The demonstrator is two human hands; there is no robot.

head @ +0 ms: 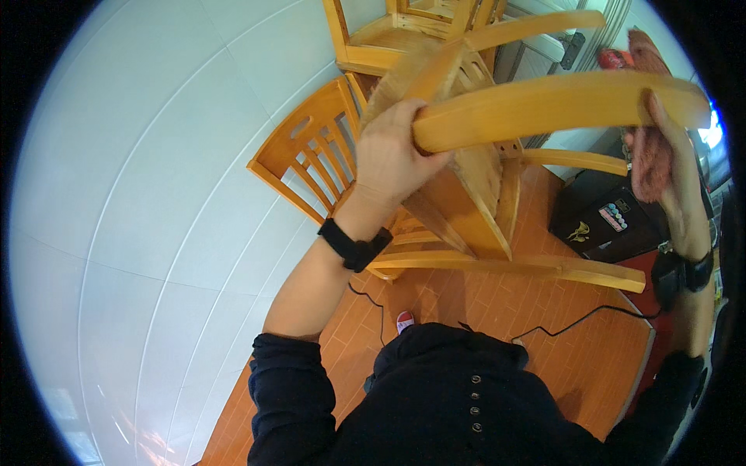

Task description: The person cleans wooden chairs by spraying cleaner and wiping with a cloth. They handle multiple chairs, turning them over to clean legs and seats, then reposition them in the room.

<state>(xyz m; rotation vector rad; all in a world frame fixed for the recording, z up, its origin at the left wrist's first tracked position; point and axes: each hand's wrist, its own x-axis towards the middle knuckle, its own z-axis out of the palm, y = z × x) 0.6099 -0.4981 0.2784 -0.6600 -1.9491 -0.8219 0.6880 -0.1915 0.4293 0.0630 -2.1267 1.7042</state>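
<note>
A wooden chair (466, 215) is tipped over in front of me, its curved legs pointing to the right. My left hand (390, 148) is closed around the near end of one thick curved wooden leg or post (542, 110). Toward that piece's far end, my right hand (670, 128) presses a reddish-brown cloth (650, 169) around the wood. The cloth hangs below the piece and also shows above it. Fingers of the right hand are partly hidden by wood and cloth. Both wrists wear black bands.
Another slatted-back chair (309, 145) stands against the white tiled wall (145, 192). Behind, a further wooden chair (379, 43) sits higher up. A dark box with stickers (606, 215) lies on the right. Black cables (574, 326) run across the orange tiled floor (466, 297).
</note>
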